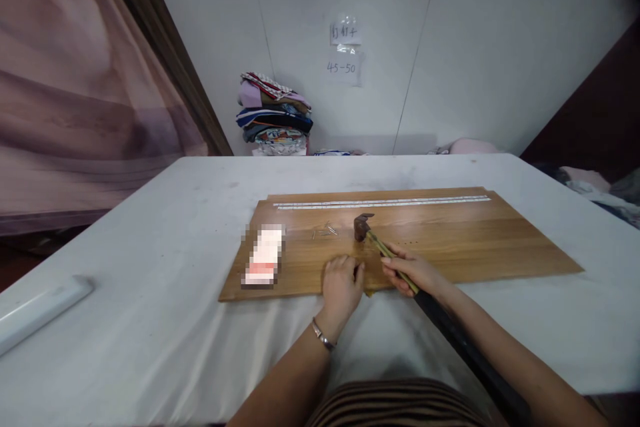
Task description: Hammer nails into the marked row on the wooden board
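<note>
Likely head-heavy, the hammer (359, 228) suits holding by its handle (443, 320): right hand (421, 272) wraps it, left hand (341, 283) curls, contents unclear.

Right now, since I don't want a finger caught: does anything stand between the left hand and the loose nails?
Nothing visible does. Only bare board separates the left hand from the nails; the hammer, in the right hand, has its head beside them, to the right.
</note>
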The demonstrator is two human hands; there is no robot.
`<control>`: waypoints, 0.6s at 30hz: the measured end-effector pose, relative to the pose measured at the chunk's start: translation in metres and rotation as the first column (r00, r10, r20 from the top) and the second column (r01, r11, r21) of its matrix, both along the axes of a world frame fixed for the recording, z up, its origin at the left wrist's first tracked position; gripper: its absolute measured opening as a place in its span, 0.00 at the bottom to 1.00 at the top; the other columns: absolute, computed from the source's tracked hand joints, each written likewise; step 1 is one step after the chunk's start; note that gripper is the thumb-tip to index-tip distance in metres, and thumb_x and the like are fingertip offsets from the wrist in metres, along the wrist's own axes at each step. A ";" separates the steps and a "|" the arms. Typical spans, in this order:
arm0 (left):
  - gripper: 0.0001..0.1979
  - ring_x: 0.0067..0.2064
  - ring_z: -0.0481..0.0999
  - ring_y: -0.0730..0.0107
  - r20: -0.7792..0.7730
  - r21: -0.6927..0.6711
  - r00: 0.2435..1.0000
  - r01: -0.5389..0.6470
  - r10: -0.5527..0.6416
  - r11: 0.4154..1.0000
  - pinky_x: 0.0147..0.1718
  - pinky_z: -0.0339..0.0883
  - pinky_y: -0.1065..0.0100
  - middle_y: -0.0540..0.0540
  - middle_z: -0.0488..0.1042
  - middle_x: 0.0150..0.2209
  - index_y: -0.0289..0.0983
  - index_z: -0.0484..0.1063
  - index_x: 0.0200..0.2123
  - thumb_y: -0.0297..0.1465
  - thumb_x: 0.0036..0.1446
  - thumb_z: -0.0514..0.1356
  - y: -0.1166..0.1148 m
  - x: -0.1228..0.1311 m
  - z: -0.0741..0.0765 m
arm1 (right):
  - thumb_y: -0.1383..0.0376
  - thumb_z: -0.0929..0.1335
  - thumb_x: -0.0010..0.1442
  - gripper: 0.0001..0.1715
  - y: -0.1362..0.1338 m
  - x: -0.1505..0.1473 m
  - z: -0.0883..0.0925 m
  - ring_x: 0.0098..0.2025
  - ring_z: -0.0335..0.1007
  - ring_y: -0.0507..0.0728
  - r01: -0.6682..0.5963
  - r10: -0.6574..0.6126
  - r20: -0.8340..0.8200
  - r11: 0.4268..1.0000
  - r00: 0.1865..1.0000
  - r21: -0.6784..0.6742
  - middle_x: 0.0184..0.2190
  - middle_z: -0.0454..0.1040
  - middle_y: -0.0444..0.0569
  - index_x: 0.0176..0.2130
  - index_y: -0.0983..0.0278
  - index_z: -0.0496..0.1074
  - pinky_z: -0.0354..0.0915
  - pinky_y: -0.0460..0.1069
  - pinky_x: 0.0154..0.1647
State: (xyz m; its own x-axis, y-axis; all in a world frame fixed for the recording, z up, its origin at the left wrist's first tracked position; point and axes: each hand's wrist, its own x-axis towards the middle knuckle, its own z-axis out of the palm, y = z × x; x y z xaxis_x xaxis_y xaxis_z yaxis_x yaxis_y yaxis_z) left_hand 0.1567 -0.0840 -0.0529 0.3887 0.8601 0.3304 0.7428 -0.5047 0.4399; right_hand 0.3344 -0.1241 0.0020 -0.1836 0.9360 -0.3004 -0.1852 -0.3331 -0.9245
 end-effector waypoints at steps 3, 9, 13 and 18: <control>0.10 0.34 0.71 0.66 0.003 -0.001 1.000 0.006 -0.006 1.000 0.35 0.57 0.65 0.46 0.73 0.30 0.36 0.70 0.28 0.31 0.62 0.55 0.000 0.000 0.001 | 0.57 0.71 0.56 0.34 0.000 0.000 0.005 0.12 0.53 0.44 0.010 -0.010 0.010 1.000 1.000 0.013 0.21 0.63 0.34 0.58 0.61 0.61 0.52 0.39 0.08; 0.09 0.35 0.72 0.66 -0.006 -0.001 1.000 0.000 0.000 1.000 0.35 0.58 0.65 0.46 0.74 0.30 0.36 0.70 0.29 0.30 0.62 0.55 0.000 0.000 0.001 | 0.56 0.72 0.54 0.35 0.001 -0.002 0.006 0.11 0.53 0.44 -0.001 0.001 0.017 1.000 1.000 -0.005 0.20 0.64 0.34 0.57 0.62 0.61 0.51 0.40 0.08; 0.10 0.35 0.72 0.65 -0.015 -0.016 1.000 -0.005 0.005 1.000 0.36 0.58 0.65 0.46 0.74 0.30 0.36 0.70 0.28 0.30 0.62 0.55 -0.001 0.000 0.000 | 0.56 0.72 0.53 0.38 0.001 -0.002 -0.001 0.12 0.52 0.44 -0.003 0.003 -0.003 1.000 1.000 -0.022 0.20 0.63 0.34 0.59 0.61 0.60 0.51 0.39 0.08; 0.10 0.35 0.72 0.65 -0.010 -0.017 1.000 -0.004 0.004 1.000 0.36 0.58 0.65 0.46 0.74 0.30 0.36 0.69 0.28 0.30 0.62 0.55 -0.001 0.000 0.001 | 0.55 0.71 0.54 0.37 0.000 -0.001 0.002 0.12 0.52 0.44 -0.017 0.017 0.010 1.000 1.000 -0.006 0.21 0.63 0.34 0.59 0.60 0.60 0.52 0.39 0.09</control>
State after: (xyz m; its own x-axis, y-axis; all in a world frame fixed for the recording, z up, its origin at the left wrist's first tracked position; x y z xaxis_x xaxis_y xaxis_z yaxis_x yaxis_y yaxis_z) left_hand 0.1570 -0.0848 -0.0516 0.3885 0.8670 0.3120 0.7492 -0.4943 0.4409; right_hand 0.3335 -0.1236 0.0043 -0.1968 0.9307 -0.3082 -0.1705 -0.3420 -0.9241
